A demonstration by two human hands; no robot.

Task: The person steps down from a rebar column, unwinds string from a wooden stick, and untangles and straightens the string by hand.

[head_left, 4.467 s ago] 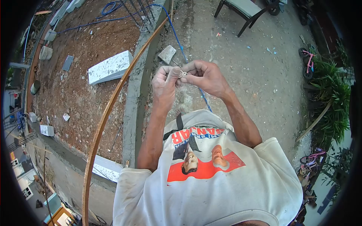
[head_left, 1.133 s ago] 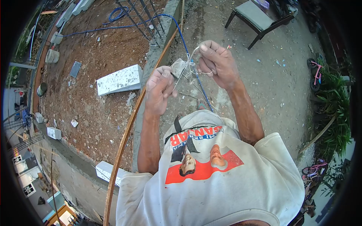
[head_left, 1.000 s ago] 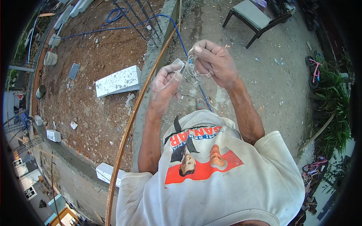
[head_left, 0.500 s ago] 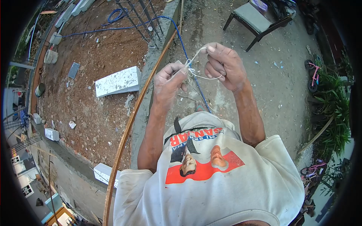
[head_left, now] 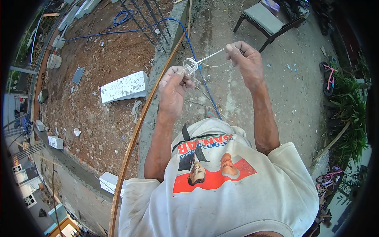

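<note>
White string (head_left: 191,66): loopy tangle in mid-air at 12 o'clock from the shirt (head_left: 229,205), between the hands. Left hand (head_left: 172,89) at 11 o'clock: thumb and fingers closed, pinching the tangle's near side. Right hand (head_left: 248,65) at 1 o'clock: thumb and index pinched on a strand that runs straight out of the tangle toward 2 o'clock. Thinner strand sags under it (can't tell if the other fingers have it).

Handling, my read: next to no weight, limp, not fragile; thin enough to slip through dusty fingers, likely to cinch if yanked. Best hold: left pinch at the tangle's base, right pinch nearer the loops for control. Blue hose (head_left: 209,93) passes behind, toward 5 o'clock.
</note>
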